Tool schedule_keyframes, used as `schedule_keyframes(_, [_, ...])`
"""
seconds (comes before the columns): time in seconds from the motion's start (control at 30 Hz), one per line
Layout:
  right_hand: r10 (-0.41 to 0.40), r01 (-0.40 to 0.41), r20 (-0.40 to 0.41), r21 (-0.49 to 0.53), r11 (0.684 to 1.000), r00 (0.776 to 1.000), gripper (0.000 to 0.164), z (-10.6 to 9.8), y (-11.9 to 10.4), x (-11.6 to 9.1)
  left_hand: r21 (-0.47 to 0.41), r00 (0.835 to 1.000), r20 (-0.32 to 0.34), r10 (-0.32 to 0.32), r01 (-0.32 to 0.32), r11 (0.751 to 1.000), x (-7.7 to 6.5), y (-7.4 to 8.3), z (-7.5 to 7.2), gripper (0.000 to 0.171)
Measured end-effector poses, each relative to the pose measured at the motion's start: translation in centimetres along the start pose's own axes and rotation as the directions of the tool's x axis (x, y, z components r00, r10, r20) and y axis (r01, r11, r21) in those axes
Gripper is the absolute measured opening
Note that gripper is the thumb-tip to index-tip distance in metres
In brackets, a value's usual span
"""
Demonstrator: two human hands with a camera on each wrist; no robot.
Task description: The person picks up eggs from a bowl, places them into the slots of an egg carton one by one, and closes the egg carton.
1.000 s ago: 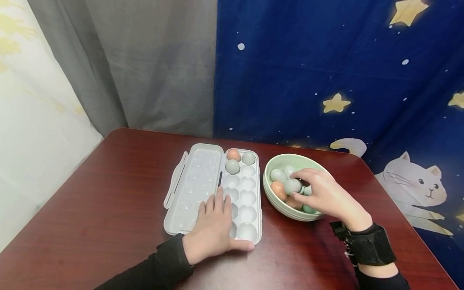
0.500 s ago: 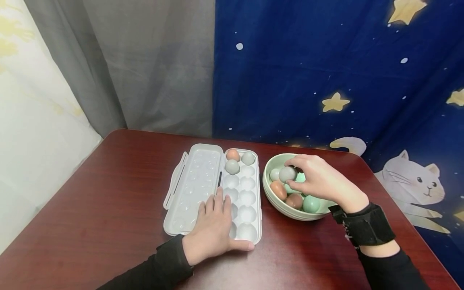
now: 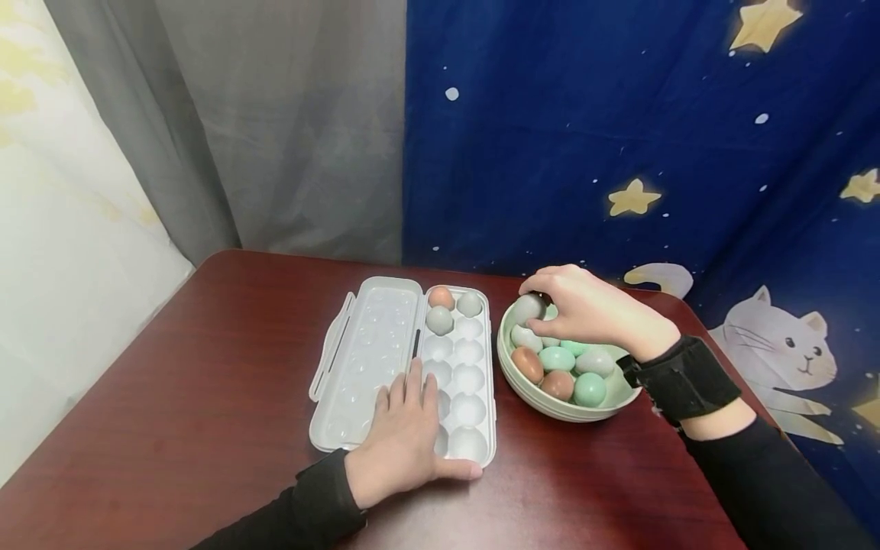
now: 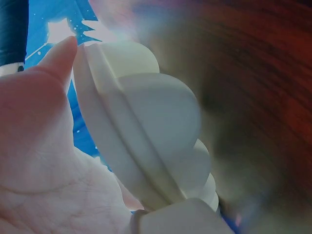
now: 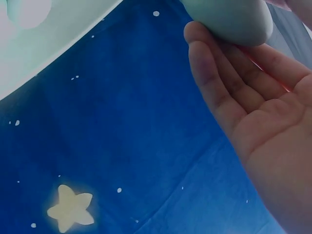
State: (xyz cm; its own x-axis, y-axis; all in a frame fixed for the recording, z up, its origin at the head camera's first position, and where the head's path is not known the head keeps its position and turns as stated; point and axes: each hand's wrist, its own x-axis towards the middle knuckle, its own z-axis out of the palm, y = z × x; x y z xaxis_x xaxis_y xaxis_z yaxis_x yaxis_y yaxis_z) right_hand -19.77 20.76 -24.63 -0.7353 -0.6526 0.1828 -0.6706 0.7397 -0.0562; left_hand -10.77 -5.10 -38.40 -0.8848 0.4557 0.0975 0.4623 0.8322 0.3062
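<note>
My right hand point(image 3: 591, 309) pinches a grey egg point(image 3: 528, 308) between thumb and fingers, over the far left rim of the pale green bowl point(image 3: 624, 391). In the right wrist view, the fingers point(image 5: 207, 66) curl against the egg's underside. Brown, pale grey and mint green eggs lie in the bowl. My left hand point(image 3: 399, 447) rests with fingers spread on the near end of the white egg carton point(image 3: 469, 410), its thumb along the front edge. One orange-brown egg point(image 3: 441, 297) and two grey eggs point(image 3: 440, 320) sit in the carton's far cups. The left wrist view shows the carton's rounded underside point(image 4: 161, 117).
The carton's clear-panelled lid point(image 3: 371, 336) lies folded open to the left, its latch flap point(image 3: 333, 344) sticking out. Dark red tabletop point(image 3: 179, 397) surrounds both containers. Behind the table hang a grey curtain point(image 3: 309, 137) and a blue starry curtain point(image 3: 522, 153).
My right hand has lifted the grey egg from among the others and moved it left and away, toward the bowl's far left rim. The left hand stays put on the carton.
</note>
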Motion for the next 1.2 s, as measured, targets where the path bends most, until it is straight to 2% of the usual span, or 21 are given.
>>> schedule_keyframes(0.13, [-0.006,0.007,0.046,-0.021,1.0,0.999,0.03,-0.4,-0.1,1.2,-0.001,1.0,0.001,0.004,-0.004,1.0,-0.1,-0.1,0.1,0.129])
schedule_keyframes(0.57, [-0.116,0.123,0.111,-0.066,0.99,0.987,0.016,-1.1,-0.6,4.3,0.002,1.0,0.005,-0.001,0.001,1.0,-0.1,-0.1,-0.1,0.129])
schedule_keyframes(0.77, [-0.105,0.121,0.158,-0.091,0.989,0.982,0.014,-0.7,-0.5,5.4,0.006,1.0,-0.002,-0.003,0.003,1.0,-0.1,-0.1,-0.1,0.129])
schedule_keyframes(1.2, [-0.077,0.091,0.213,-0.059,0.994,0.974,0.014,0.8,-0.1,7.2,0.022,1.0,0.006,-0.005,0.005,1.0,-0.1,0.0,0.0,0.129])
